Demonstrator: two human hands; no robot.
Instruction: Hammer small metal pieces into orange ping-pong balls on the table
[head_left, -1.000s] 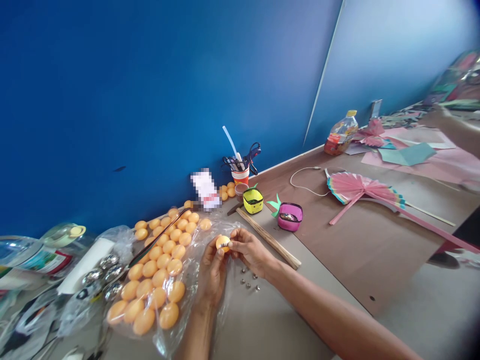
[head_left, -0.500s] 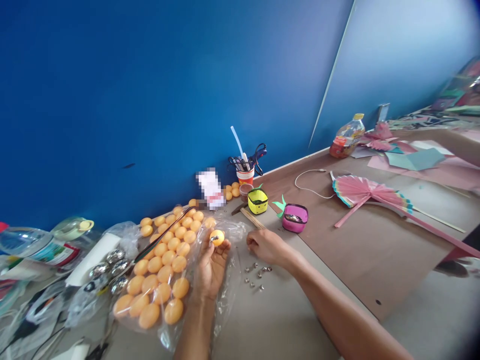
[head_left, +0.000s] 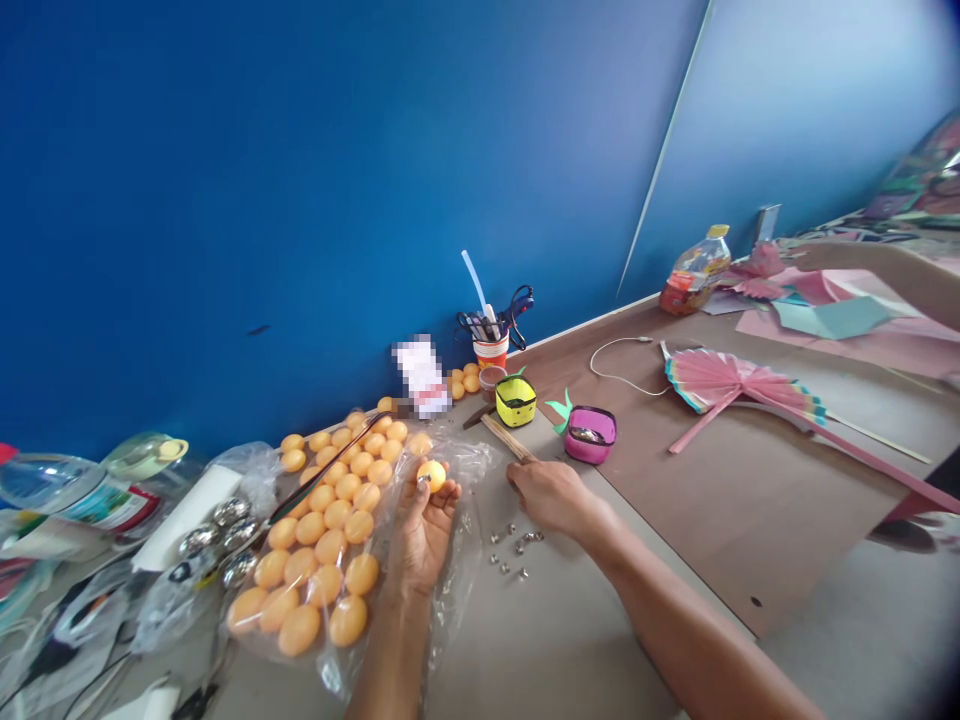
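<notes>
In my left hand (head_left: 426,535) sits an orange ping-pong ball (head_left: 432,476) with a small shiny metal piece on its near side; thumb and fingers curl around it. My right hand (head_left: 546,492) is closed, its fingertips down at the near end of a bundle of thin wooden sticks (head_left: 504,438). Whether it grips the sticks or something small is hidden. Several small metal pieces (head_left: 519,547) lie on the table just below that hand. A clear plastic bag of orange ping-pong balls (head_left: 330,547) rests to the left of my left hand.
Behind the sticks stand a yellow basket (head_left: 516,402), a magenta basket (head_left: 589,436) and a cup of tools (head_left: 491,352). A pink paper fan (head_left: 739,385) lies right, near another person's arm (head_left: 892,268). Shiny metal balls (head_left: 238,532) and bottles (head_left: 82,490) crowd the left.
My right hand has shifted slightly right, uncovering more of the sticks' near ends. The ball in my left hand has turned a little, its metal piece now lower and further left.
</notes>
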